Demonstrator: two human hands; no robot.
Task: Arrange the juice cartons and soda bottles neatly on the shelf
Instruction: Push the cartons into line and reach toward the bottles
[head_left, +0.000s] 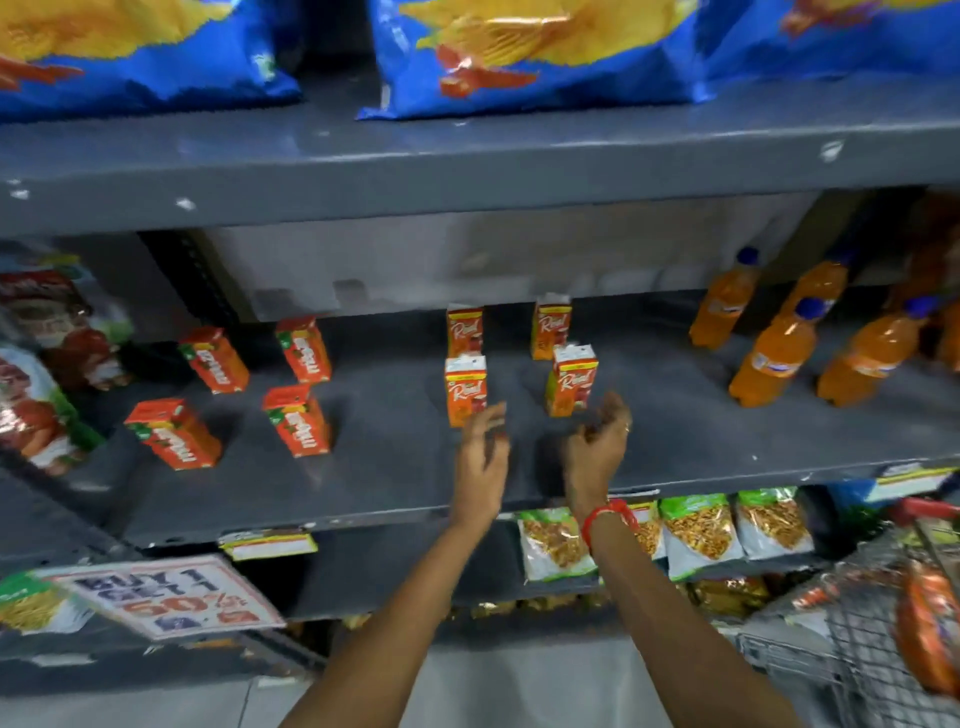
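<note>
On the grey middle shelf (395, 483) stand several small orange juice cartons. One group (298, 421) stands at the left in two rows; another group (466, 387) with white tops stands in the centre. Several orange soda bottles with blue caps (774, 353) stand at the right. My left hand (480, 457) hovers just in front of the front-left centre carton, fingers apart, holding nothing. In front of the front-right centre carton (571, 379) my right hand (597, 447) is also empty, with its fingers loosely curled.
Blue chip bags (535, 57) fill the shelf above. Snack packets (706, 535) hang below the shelf edge, beside a promo sign (166, 595). Packaged goods (47, 364) crowd the left end. A wire cart (883, 639) with orange items stands at lower right.
</note>
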